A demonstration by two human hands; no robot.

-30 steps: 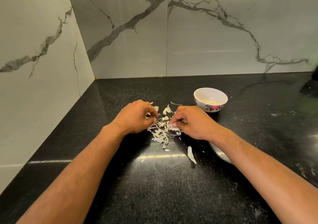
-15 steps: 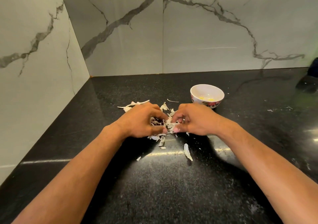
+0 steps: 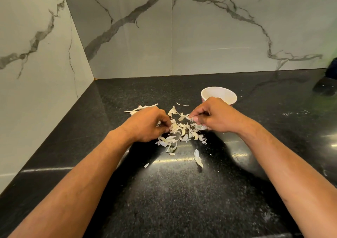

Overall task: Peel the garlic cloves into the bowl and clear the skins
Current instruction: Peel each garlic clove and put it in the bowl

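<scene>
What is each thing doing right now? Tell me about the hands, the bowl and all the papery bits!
left hand: curled, pinching papery garlic skins.
right hand: curled, pinching a skin piece.
pile of white papery garlic skins: scattered loose on the counter between the hands.
small white bowl: upright, partly hidden behind the right hand.
black speckled stone counter: littered with skins.

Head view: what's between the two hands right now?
A pile of garlic skins on the black counter, between left hand and right hand; both touch it.

Both hands (image 3: 179, 123) pinch garlic skins (image 3: 182, 133) beside the bowl (image 3: 218, 93).
</scene>
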